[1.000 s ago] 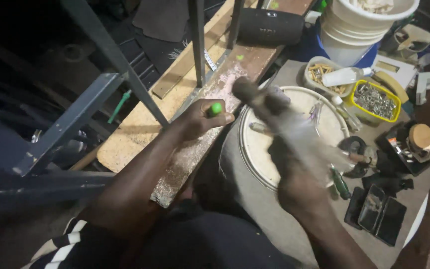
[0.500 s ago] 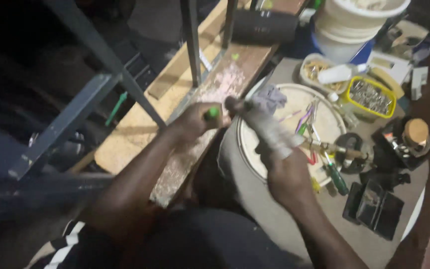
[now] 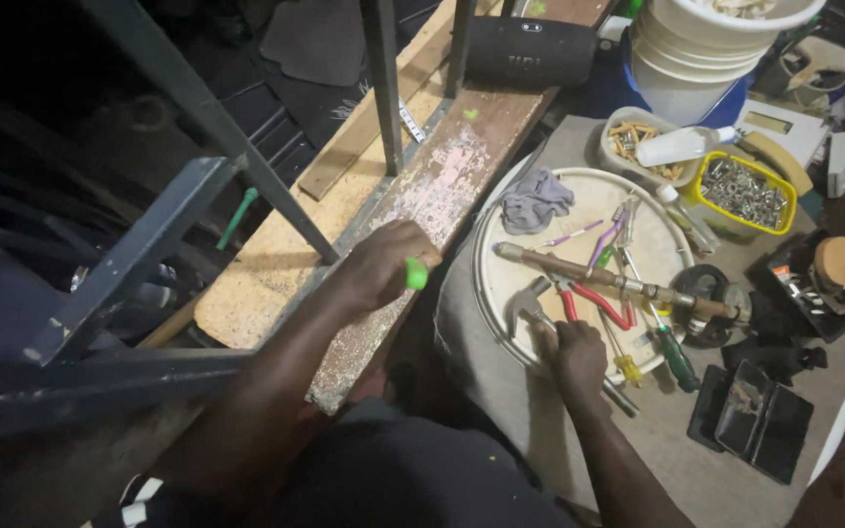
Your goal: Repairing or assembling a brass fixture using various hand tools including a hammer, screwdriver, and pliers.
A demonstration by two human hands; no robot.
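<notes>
My left hand (image 3: 383, 266) rests on a worn wooden plank (image 3: 442, 186), closed around a small tool with a green handle end (image 3: 416, 274). On the round white tray (image 3: 489, 256) my right hand (image 3: 576, 358) is shut on the handle of a metal hammer, whose head (image 3: 523, 309) lies on the tray. Red-handled pliers (image 3: 594, 301), a long rusty rod (image 3: 608, 279), screwdrivers (image 3: 675, 354) and a grey rag (image 3: 536, 199) lie on the same tray, just beyond my right hand.
Dark metal frame bars (image 3: 198, 127) cross the left side. A black cylindrical speaker (image 3: 530, 49) and a white bucket (image 3: 701, 49) stand at the back. A yellow tub of screws (image 3: 745, 191), a clear tub (image 3: 628, 137) and black cases (image 3: 765, 416) are to the right.
My right hand, raised over the plank with the hammer a second ago, has come down onto the tray. My left hand has stayed on the plank with the green-handled tool.
</notes>
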